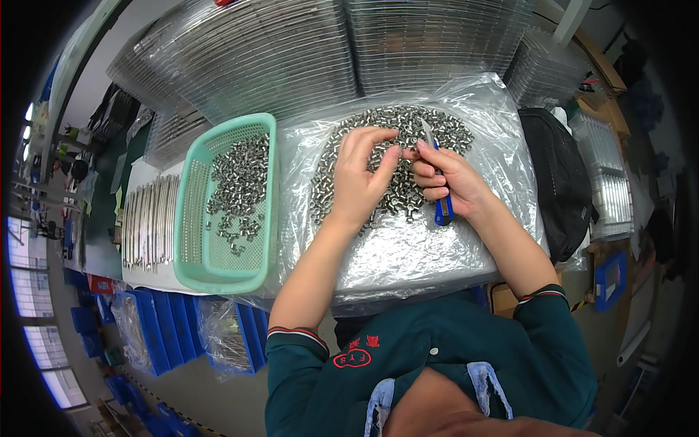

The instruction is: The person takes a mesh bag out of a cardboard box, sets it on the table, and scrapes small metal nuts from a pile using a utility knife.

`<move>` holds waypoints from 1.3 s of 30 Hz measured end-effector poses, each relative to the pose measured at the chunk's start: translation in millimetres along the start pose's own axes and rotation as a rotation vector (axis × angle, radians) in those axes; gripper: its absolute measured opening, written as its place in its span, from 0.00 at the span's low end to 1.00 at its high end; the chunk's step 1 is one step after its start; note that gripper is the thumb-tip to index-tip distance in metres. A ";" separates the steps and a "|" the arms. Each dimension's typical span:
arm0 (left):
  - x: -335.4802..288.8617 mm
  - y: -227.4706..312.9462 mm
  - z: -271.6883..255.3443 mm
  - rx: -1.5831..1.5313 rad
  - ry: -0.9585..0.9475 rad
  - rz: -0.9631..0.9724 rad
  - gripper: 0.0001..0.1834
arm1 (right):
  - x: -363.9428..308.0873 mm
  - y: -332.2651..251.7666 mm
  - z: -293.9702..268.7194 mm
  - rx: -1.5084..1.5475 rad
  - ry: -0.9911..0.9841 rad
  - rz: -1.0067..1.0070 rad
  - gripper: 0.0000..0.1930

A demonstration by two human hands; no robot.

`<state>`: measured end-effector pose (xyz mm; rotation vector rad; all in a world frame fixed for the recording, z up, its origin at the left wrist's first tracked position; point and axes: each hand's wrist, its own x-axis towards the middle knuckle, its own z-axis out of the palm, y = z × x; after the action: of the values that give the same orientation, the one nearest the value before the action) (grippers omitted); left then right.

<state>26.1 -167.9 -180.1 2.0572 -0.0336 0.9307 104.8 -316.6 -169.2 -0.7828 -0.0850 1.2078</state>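
Observation:
My right hand (453, 178) is closed round a blue utility knife (443, 207), its metal blade pointing away from me past the thumb. Close to its fingertips is my left hand (362, 178), fingers curved and the thumb apart from them. No part shows clearly between the left fingertips. Both hands are above a wide heap of small shiny metal fittings (393, 198), spread on clear plastic sheeting (386, 266) over the table. To the left, a mint-green plastic basket (271, 197) contains more small metal fittings (240, 178).
Tall stacks of clear plastic trays (269, 62) line the table's far side. A black bag (557, 182) lies at the right edge. Left of the basket is a row of metal rods (149, 222). Blue bins (167, 328) stand below the table's left front.

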 end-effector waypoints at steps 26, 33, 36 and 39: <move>-2.1 4.6 5.5 0.083 -0.056 0.056 0.09 | 2.3 3.6 -4.3 -0.035 0.020 -0.023 0.06; -2.1 3.7 6.3 -0.001 -0.065 -0.009 0.12 | 0.8 2.1 -1.6 -0.077 0.012 -0.053 0.08; -2.6 2.4 6.0 -0.007 -0.076 -0.007 0.14 | 1.6 2.7 -4.5 -0.086 0.013 -0.070 0.11; -3.1 1.3 5.8 -0.003 -0.079 -0.009 0.13 | 1.3 2.7 -3.0 -0.105 0.030 -0.079 0.10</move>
<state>26.9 -173.8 -183.2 2.0885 -0.0679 0.8436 104.5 -316.6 -173.5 -0.8815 -0.1538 1.1235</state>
